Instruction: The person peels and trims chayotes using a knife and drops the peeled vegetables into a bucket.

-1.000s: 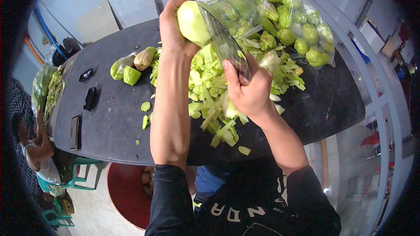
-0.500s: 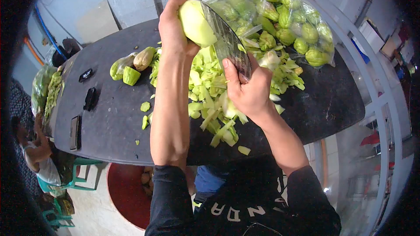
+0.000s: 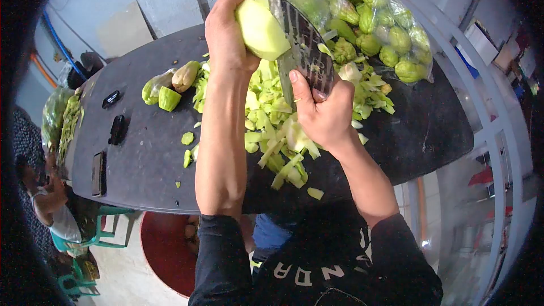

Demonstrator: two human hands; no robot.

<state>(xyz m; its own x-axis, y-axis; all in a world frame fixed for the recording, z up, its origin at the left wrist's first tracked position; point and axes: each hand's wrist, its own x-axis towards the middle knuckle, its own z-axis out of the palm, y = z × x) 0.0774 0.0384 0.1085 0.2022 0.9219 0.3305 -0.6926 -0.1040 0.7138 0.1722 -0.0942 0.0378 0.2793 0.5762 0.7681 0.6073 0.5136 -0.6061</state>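
Observation:
My left hand point(image 3: 226, 34) is wrapped round a peeled, pale green chayote point(image 3: 262, 29), held up above the table. In my right hand point(image 3: 324, 110) is a wide-bladed knife point(image 3: 303, 45), its dark blade wet and dotted with bits of peel. The blade stands upright close along the chayote's right side. Beneath both hands lies a loose heap of green chayote peelings point(image 3: 269, 119). Left of my forearm rest a few chayotes point(image 3: 184, 76), one of them with a cut end point(image 3: 169, 98).
A clear plastic bag point(image 3: 391, 28) full of whole chayotes lies at the table's back right. Small black objects point(image 3: 117, 129) line the left of the dark table point(image 3: 147, 164). Below its front edge stands a red tub point(image 3: 164, 249). A seated person point(image 3: 56, 209) is at far left.
The knife has swung slightly right, off the chayote's surface, with its face turned more toward me. The chayote has shifted a little to the right in my left hand.

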